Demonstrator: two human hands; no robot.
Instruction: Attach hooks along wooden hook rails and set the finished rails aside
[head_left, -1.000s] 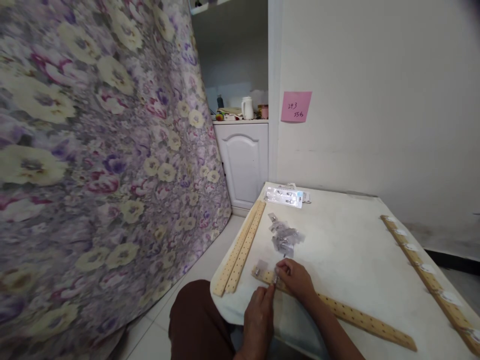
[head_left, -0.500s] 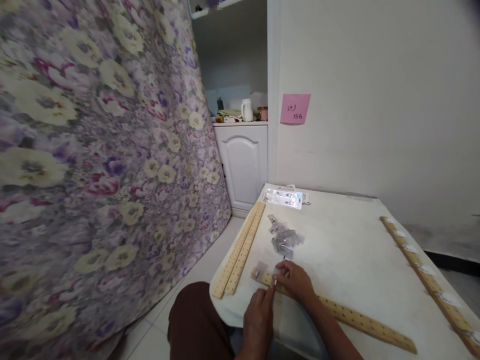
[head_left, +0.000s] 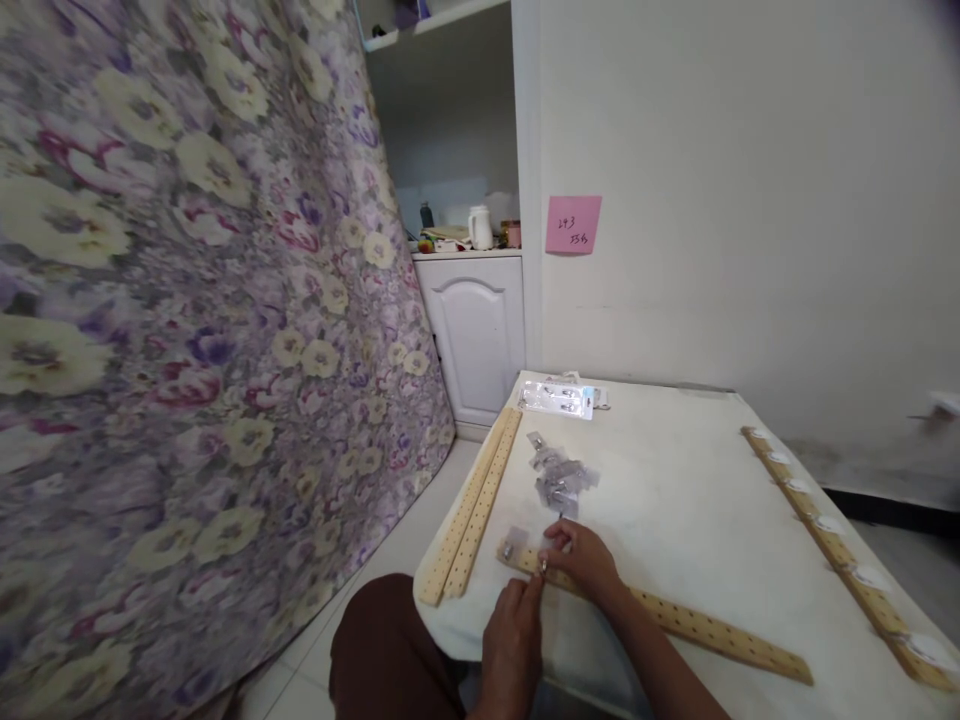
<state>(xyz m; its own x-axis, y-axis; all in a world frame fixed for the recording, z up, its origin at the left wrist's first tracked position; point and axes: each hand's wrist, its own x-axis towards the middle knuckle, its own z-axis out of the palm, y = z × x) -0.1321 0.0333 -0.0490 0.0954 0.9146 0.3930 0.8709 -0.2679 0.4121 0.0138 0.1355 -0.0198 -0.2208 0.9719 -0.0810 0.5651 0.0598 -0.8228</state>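
Note:
A perforated wooden strip point(head_left: 720, 630) lies slantwise across the front of the white table. Near its left end, my right hand point(head_left: 585, 560) is closed in a pinch on a small shiny metal piece point(head_left: 544, 566). From the front edge, my left hand point(head_left: 514, 635) reaches up with its fingers together, the fingertips pressed against that same piece. Its exact kind is too small to make out. Left of it, a clear plastic square with a metal piece point(head_left: 510, 549) rests on the strip's end. Beyond my hands lies a pile of similar clear plastic pieces point(head_left: 559, 480).
Two more perforated wooden strips point(head_left: 474, 500) lie along the table's left edge. Another strip with several white round pieces point(head_left: 814, 525) runs along the right side. Clear blister packaging point(head_left: 556, 398) is at the back. A floral curtain point(head_left: 225, 350) hangs at left.
The view has shifted slightly, so the scene sits a little further left. Both hands stay at the same metal piece on the strip, with barely any movement.

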